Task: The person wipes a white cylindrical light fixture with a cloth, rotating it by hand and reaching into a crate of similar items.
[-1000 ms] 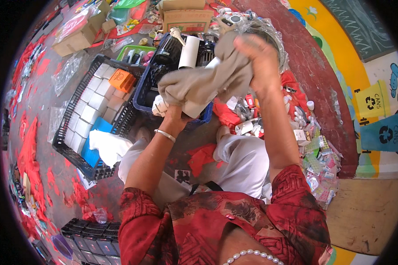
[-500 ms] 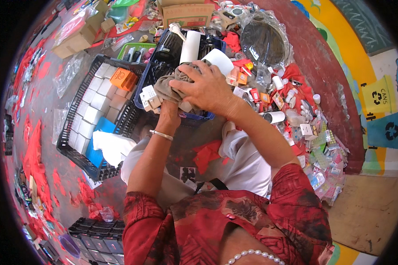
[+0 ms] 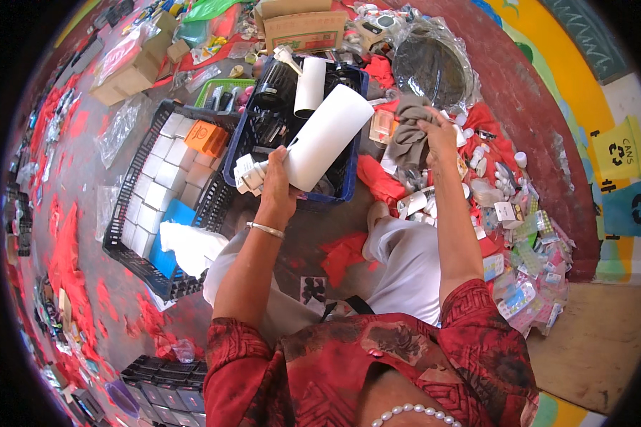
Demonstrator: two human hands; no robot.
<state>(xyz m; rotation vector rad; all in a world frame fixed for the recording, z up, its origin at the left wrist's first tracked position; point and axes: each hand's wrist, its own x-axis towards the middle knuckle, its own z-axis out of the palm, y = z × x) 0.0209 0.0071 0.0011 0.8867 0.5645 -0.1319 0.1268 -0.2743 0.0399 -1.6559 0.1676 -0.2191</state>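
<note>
My left hand [image 3: 279, 181] is closed around the lower end of a white cylindrical track light [image 3: 331, 139], with its blocky white mount sticking out to the left of my fingers. The light tilts up to the right above a blue crate [image 3: 349, 186]. Over on the right, my right hand [image 3: 441, 139] grips a crumpled grey-brown cloth [image 3: 409, 135], apart from the light. Inside the crate stand another white cylinder [image 3: 310, 89] and several black fittings [image 3: 276, 85].
A black crate [image 3: 114, 238] of small white boxes, with an orange box [image 3: 205, 138] on top, stands left of the blue crate. To the right spreads a pile of small packaged goods [image 3: 523, 274]. A cardboard box [image 3: 306, 32] sits behind; black boxes [image 3: 167, 388] stand at the lower left.
My right hand has moved right and lifted the cloth off the light, uncovering its white body. My left hand still holds the light at its lower end.
</note>
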